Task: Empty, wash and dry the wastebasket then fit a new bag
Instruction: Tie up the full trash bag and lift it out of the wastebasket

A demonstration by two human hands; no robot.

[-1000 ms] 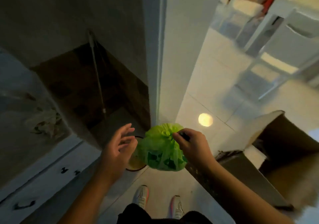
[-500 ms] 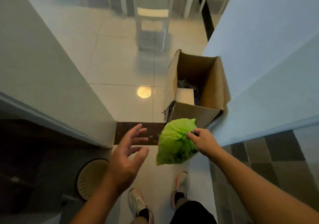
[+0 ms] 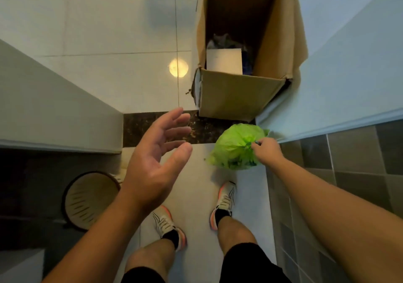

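A full green trash bag (image 3: pixel 234 148) hangs from my right hand (image 3: pixel 266 149), which grips its gathered neck, low over the floor beside the right wall. My left hand (image 3: pixel 156 152) floats in front of me with its fingers spread and nothing in it. The round beige wastebasket (image 3: pixel 89 200) stands on the dark floor at my lower left, with no bag in it and slits showing in its wall. A tall open cardboard box (image 3: pixel 237 95) stands just beyond the bag, with a white carton and dark scraps inside.
I stand in a narrow doorway between a white wall on the left (image 3: pixel 54 99) and a pale wall on the right (image 3: pixel 349 75). A dark stone threshold (image 3: pixel 205 128) crosses ahead. Grey wall tiles (image 3: pixel 349 162) run along my right. My shoes (image 3: pixel 226 200) are on pale floor.
My view has swung from the dark cabinet corner to the doorway. The box is now close in front. My right hand has lowered the green bag toward the right wall.
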